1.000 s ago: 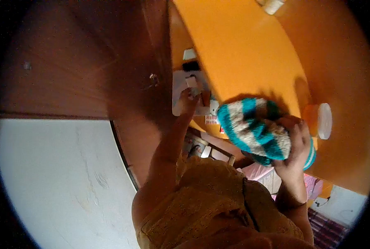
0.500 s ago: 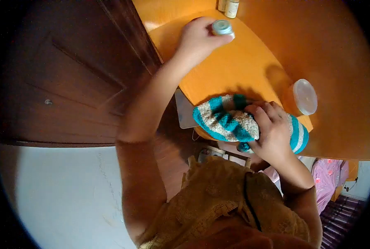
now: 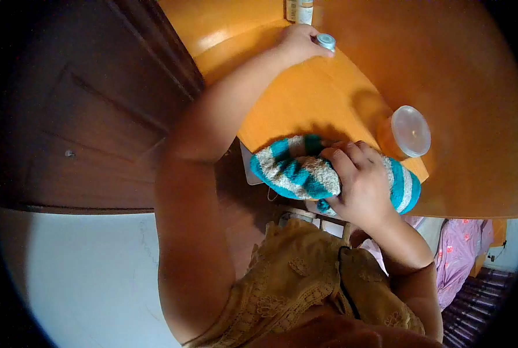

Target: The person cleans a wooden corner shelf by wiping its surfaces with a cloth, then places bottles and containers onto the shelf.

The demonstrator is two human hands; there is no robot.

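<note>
At the far part of the wooden shelf (image 3: 305,93), my left hand (image 3: 298,45) is closed round a small bottle with a pale round cap (image 3: 326,42). The bottle's body is mostly hidden behind the fingers. Near the shelf's front edge, my right hand (image 3: 360,182) grips a bunched fuzzy cloth (image 3: 293,174) with teal and off-white stripes. Folds of it show on both sides of the hand. Just beyond the cloth, to the right, stands a round plastic tub with a translucent lid (image 3: 411,131).
Small bottles (image 3: 304,11) stand at the shelf's far end, close to my left hand. An orange-brown wooden panel (image 3: 462,87) rises along the right. A dark wooden door (image 3: 96,116) is on the left. Pink bedding (image 3: 459,255) shows at the lower right.
My left hand has carried the small bottle slightly farther out, toward the bottles at the far end. My right hand keeps its grip on the cloth; the whole view has shifted a little.
</note>
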